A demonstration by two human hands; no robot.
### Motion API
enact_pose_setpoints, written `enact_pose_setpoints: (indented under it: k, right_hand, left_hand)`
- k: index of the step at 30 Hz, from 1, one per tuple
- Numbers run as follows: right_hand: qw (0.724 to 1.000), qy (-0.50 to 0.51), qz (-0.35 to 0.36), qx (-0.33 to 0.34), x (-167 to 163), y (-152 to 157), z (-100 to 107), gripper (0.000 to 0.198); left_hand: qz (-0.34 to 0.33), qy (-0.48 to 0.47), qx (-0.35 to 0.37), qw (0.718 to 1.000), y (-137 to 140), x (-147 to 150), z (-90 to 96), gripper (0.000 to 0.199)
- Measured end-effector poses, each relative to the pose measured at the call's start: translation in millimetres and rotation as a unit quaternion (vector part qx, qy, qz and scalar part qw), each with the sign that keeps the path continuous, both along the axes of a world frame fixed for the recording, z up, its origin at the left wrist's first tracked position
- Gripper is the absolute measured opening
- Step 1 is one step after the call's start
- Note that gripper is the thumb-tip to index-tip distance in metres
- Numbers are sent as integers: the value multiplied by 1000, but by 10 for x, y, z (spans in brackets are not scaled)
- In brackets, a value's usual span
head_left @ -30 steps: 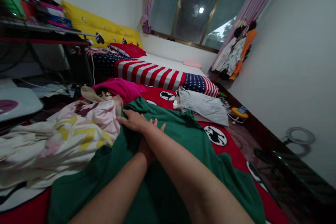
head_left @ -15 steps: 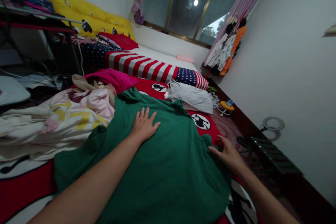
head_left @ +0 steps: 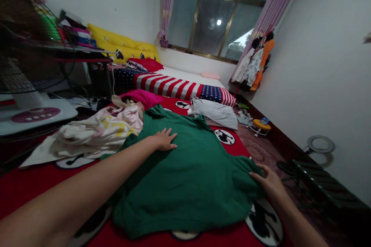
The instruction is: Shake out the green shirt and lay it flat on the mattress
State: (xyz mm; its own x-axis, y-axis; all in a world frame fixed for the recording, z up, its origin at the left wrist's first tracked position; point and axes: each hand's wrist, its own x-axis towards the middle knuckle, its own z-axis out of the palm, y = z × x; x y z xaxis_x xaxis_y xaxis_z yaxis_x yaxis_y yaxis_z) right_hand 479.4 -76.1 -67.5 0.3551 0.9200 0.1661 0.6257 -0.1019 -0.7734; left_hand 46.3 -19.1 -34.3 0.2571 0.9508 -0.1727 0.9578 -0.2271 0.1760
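Green shirt (head_left: pixel 185 177) lies under the flat, open left hand (head_left: pixel 164 140) (arm outstretched), right hand (head_left: pixel 268 179) pinching its edge.

A matt green shirt (head_left: pixel 185 177) of soft knit cloth lies creased on a red printed bedspread (head_left: pixel 34 189), also matt cloth, with the left hand (head_left: pixel 165 140) flat on it and the right hand (head_left: pixel 268 181) at its edge. Beside it, a crumpled floral sheet (head_left: pixel 95 135) and a white pillow (head_left: pixel 216 111) show thin, wrinkled cotton-like fabric. The fan base (head_left: pixel 31 115) is smooth, glossy white plastic below a dark metal wire grille (head_left: pixel 26 58), and the window frame (head_left: pixel 197 23) looks like brushed metal.
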Motion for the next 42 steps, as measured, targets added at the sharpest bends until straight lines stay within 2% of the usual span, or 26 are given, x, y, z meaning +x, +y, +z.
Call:
enact_pose_setpoints:
  k: [2,4,6,7,9,11,13,15,17,20,22,25,27,30,32,34,36,37,39,42]
  right_hand:
    - [1000,-5,30,-5,113,-42,-80,45]
    - [997,-58,50,-3,177,-95,-115,43]
    - [988,-143,57,35,164,-155,-97,42]
    - [980,-179,61,61,120,-186,-71,41]
    - [967,-212,89,106,-51,-243,-2,40]
    - [959,-206,145,127,-320,-294,72,35]
    - [950,-186,218,126,-643,-331,130,28]
    - [936,-165,296,100,-965,-347,165,23]
    - [918,-151,362,59,-1239,-338,179,20]
    - [892,-152,426,11,-1522,-294,199,18]
    - [883,-150,445,-6,-1650,-283,233,17]
    - [879,-115,463,-18,-1858,-374,322,17]
    - [877,-56,476,-30,-2061,-517,386,21]
    - [866,77,490,-58,-2461,-755,434,59]
    - [857,163,483,-76,-2730,-838,411,86]
    - [861,225,451,-72,-2937,-820,346,94]
    - [870,263,413,-52,-3051,-729,257,77]
    - [874,276,398,-44,-3072,-678,211,63]
    - [876,292,382,-42,-3057,-600,127,39]
    - [873,288,388,-67,-2962,-576,28,22]
  left_hand:
    - [-47,-8,-17,999,-223,-175,87,70]
    - [-95,-41,-19,994,-501,-397,146,65]
    - [-111,-97,12,989,-795,-649,178,50]
    - [-98,-126,46,986,-935,-781,183,43]
    - [-27,-166,152,974,-1181,-1043,169,36]
    - [81,-168,252,950,-1365,-1279,121,36]
    - [187,-158,267,932,-1481,-1460,49,44]
    - [261,-163,210,928,-1532,-1557,-33,56]
    - [299,-177,158,924,-1530,-1570,-101,62]
    - [293,-257,123,913,-1483,-1479,-119,51]
    - [286,-355,135,880,-1465,-1385,-48,41]
    - [296,-479,189,805,-1488,-1202,147,35]
    - [275,-526,189,782,-1522,-1030,275,33]
    - [194,-557,123,798,-1572,-698,367,28]
    - [116,-565,47,816,-1599,-488,356,25]
    - [47,-562,-31,825,-1603,-353,316,25]
    - [32,-557,-58,828,-1553,-326,281,27]
    - [50,-553,-41,830,-1499,-353,272,28]
    - [102,-535,30,838,-1324,-470,276,30]
    - [194,-472,192,838,-940,-734,326,33]
